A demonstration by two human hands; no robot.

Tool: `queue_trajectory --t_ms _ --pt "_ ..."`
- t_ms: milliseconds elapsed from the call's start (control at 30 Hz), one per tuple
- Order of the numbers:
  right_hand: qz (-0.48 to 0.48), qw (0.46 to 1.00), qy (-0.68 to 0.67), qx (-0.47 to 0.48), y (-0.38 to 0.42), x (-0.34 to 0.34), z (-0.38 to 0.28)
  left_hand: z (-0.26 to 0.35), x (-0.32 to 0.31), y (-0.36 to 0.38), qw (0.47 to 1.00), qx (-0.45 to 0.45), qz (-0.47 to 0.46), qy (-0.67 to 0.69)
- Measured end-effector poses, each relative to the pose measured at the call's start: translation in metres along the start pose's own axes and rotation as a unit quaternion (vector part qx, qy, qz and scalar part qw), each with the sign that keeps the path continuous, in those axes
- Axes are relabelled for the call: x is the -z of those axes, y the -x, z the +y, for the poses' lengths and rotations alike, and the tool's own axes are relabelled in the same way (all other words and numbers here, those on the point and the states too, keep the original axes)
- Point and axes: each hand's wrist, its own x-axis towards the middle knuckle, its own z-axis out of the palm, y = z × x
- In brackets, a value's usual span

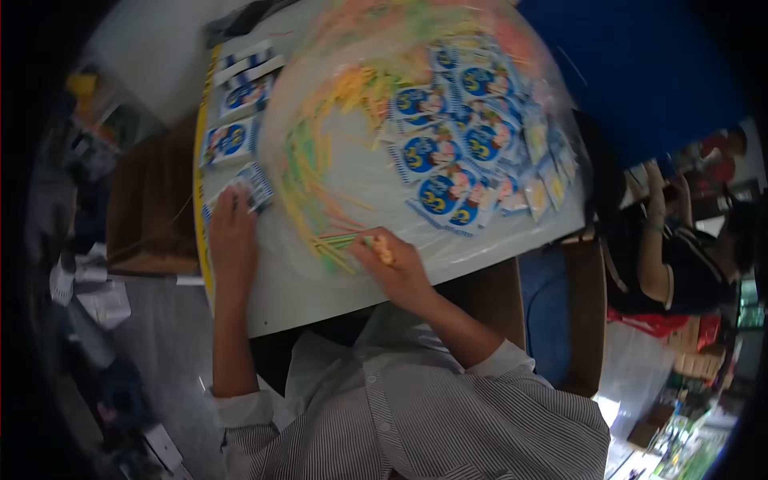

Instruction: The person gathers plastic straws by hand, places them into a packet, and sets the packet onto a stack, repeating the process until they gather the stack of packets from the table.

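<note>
My left hand [233, 226] is at the left side of the table, its fingers closed over a blue-and-white printed packet [256, 189]. Parts of this packet stick out on both sides of the fingers. Near the table's front edge, my right hand [395, 270] is wrapped around a bundle of thin coloured sticks [385, 251]. Their pale orange ends show above the fist, and green and red lengths point out to the left. Loose yellow, green and pink sticks [324, 168] lie just beyond this hand on clear plastic.
A large clear plastic bag [352, 152] spreads across the white table [300, 300], with many blue-and-white packets [432, 152] on its right. More packets [230, 141] lie in piles at the left edge. Cardboard boxes [152, 204] flank the table. Another person [672, 248] is at the right.
</note>
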Motion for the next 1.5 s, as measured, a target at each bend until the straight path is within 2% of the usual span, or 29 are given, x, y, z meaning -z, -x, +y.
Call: queue_trajectory --t_ms 33,67,133,267,333,367,433,567,633,667,733,900,967,1100,1167,1300,1400,1467,1500 --pt "-0.001 1.000 0.018 0.007 0.000 0.001 0.006 0.000 0.000 -0.002 0.999 0.016 -0.009 0.033" --pt "0.023 0.999 0.025 0.006 0.000 0.001 0.008 0.001 -0.004 0.000 0.999 -0.005 -0.009 0.046" --pt "0.003 1.000 0.024 0.017 0.000 0.001 0.010 -0.002 -0.004 0.004 0.994 0.026 0.070 0.082" --pt "-0.005 0.999 0.028 0.019 0.003 0.004 0.010 -0.005 -0.002 0.005 0.983 0.034 0.086 0.159" --pt "-0.014 0.999 0.030 0.014 0.004 0.006 0.006 0.004 0.005 0.001 0.971 0.152 0.027 0.185" --pt "-0.013 0.999 0.027 0.015 0.005 0.006 0.008 0.008 0.006 0.001 0.971 0.150 0.027 0.182" --pt "-0.005 0.998 0.036 0.046 0.006 0.007 0.013 0.017 0.003 -0.003 0.990 0.027 0.138 0.011" --pt "0.005 0.998 0.039 0.046 0.008 0.008 0.014 0.004 -0.010 -0.001 0.988 -0.030 0.134 -0.066" --pt "-0.001 0.998 0.040 0.049 0.009 0.008 0.014 -0.005 -0.014 0.001 0.992 0.033 0.116 0.044" --pt "-0.016 0.998 0.029 0.052 0.010 0.009 0.013 -0.007 -0.013 0.002 0.992 0.044 0.117 0.029" --pt "-0.010 0.997 0.079 0.001 0.011 0.010 0.007 -0.006 -0.007 0.003 0.985 0.095 0.091 0.114" --pt "0.006 0.998 0.055 0.040 0.012 0.009 0.011 0.002 0.001 0.006 0.976 0.057 0.159 0.135" --pt "-0.003 0.998 0.057 0.040 0.014 0.008 0.010 0.002 0.001 0.007 0.978 0.042 0.131 0.154" --pt "0.002 0.998 0.060 0.037 0.015 0.009 0.008 0.009 0.005 0.005 0.979 0.078 0.122 0.145" --pt "-0.002 0.998 0.062 0.032 0.015 0.008 0.008 0.011 0.005 0.002 0.983 0.034 0.167 0.068" --pt "-0.008 0.996 0.082 0.026 0.017 0.008 0.009 0.004 0.000 0.001 0.986 0.026 0.147 0.070" --pt "-0.001 0.996 0.084 0.041 0.017 0.007 0.010 0.001 0.001 0.000 0.980 0.068 0.156 0.105" --pt "-0.002 0.995 0.087 0.044 0.016 0.007 0.010 0.000 0.006 0.001 0.966 0.139 0.075 0.202" --pt "-0.003 0.995 0.091 0.042 0.016 0.007 0.010 0.000 0.007 0.001 0.966 0.139 0.077 0.201"
